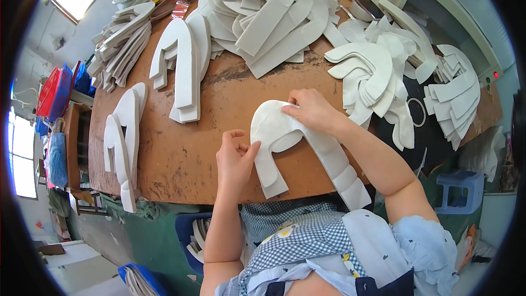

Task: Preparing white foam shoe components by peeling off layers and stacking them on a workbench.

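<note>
A white, soft-looking U-shaped padded piece [272,119] lies on the brown table in front of me, its curve pointing away. One leg is short; the other, longer one runs over the table's near edge and has creases across it. At the top right of the curve, my right hand [313,111] pinches the rim between thumb and fingers. My left hand [235,159] is at the left edge, its thumb tip against the piece. The left fingers are bent and stand apart from the thumb, with nothing visible between them.
Stacks of similar white pieces [263,22] cover the far side. More lie at left [125,137] and right [372,71]. On a black sheet [413,96] rests a pale ring [416,112]. Below the table are a blue stool [460,192] and a blue bin [189,241].
</note>
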Demonstrator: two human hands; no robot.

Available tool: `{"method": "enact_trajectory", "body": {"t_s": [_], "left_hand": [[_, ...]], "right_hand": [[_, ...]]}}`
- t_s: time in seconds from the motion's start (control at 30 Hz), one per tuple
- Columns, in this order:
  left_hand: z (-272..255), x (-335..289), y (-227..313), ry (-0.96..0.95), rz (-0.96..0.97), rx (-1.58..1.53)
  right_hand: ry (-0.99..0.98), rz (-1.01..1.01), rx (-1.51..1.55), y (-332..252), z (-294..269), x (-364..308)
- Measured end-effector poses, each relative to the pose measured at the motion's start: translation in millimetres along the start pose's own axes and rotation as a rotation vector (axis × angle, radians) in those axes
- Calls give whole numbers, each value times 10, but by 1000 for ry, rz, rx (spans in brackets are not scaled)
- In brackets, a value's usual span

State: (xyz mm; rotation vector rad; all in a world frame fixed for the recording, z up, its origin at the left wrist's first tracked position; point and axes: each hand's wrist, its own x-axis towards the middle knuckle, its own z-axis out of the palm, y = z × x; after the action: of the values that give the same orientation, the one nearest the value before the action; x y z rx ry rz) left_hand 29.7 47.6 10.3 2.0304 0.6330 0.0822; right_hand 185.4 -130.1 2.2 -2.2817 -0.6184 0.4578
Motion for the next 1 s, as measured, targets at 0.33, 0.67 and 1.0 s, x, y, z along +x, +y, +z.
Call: {"method": "enact_trajectory", "body": {"t_s": [0.33,0.67,1.0], "left_hand": [[-61,-183,-114,-93,-76,-186],[-54,-128,-160,-99,-76,-165],[313,30,227,-304,528,219]], "right_hand": [[21,-44,-12,39,49,6],[70,-50,-68,-19,103,-32],[108,-80,-59,161,94,-41]]}}
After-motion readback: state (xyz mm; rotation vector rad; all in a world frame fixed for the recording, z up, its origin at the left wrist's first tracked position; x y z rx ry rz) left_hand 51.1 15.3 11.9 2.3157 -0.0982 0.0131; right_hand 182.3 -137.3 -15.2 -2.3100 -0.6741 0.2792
